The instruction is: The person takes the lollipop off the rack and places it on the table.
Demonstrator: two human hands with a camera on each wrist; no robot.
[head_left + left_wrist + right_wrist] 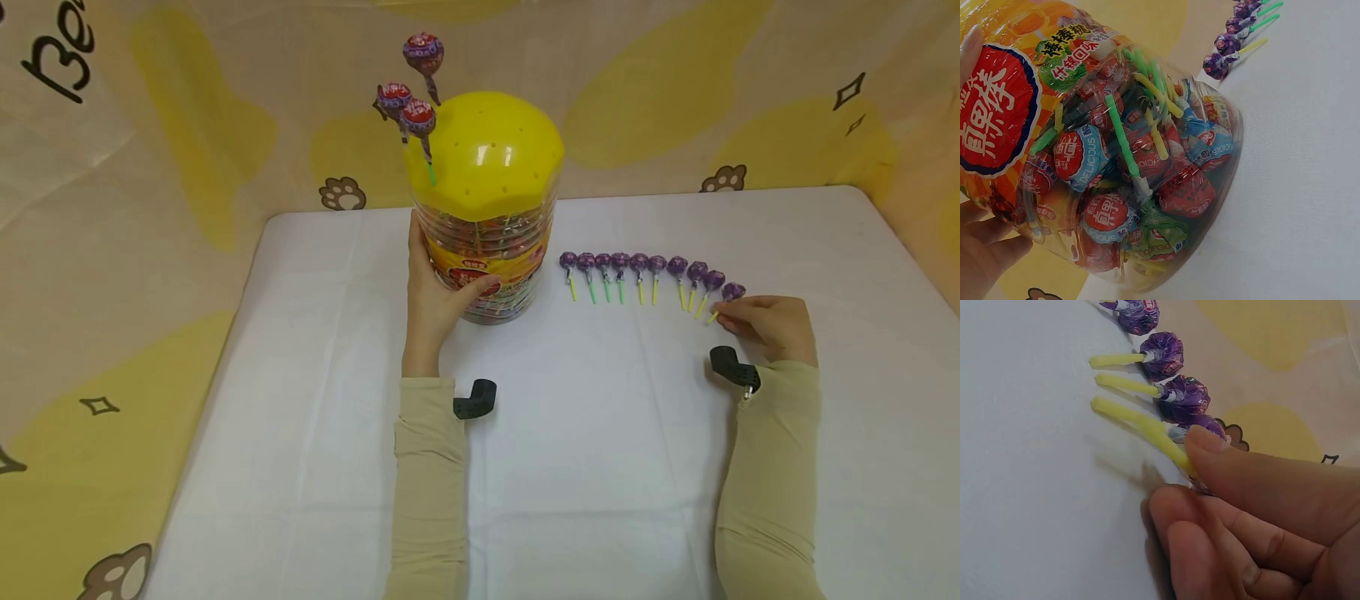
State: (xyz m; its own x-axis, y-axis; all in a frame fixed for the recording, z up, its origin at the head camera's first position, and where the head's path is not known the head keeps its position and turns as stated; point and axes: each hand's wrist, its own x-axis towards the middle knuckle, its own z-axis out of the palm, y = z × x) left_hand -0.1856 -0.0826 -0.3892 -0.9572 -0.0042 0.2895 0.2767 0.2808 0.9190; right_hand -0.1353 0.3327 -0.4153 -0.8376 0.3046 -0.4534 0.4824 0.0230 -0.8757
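A clear plastic jar [517, 287] of wrapped lollipops, with a yellow lid [495, 154], stands upright on the white table. My left hand [435, 312] grips its left side, thumb across the front label [997, 106]. In the left wrist view, blue, red and green wrappers show through the jar's wall. To the right, my right hand [772, 325] pinches a purple lollipop [733, 291] at the right end of a curved row. Its yellow stick [1169, 449] shows beside the thumb, while the fingers partly hide the candy. Several more purple lollipops [639, 262] lie in that row.
Three lollipops [418, 118] stick up at the lid's left edge, and small holes dot the lid. A patterned yellow and beige cloth [637, 108] rises behind and beside the table [585, 467].
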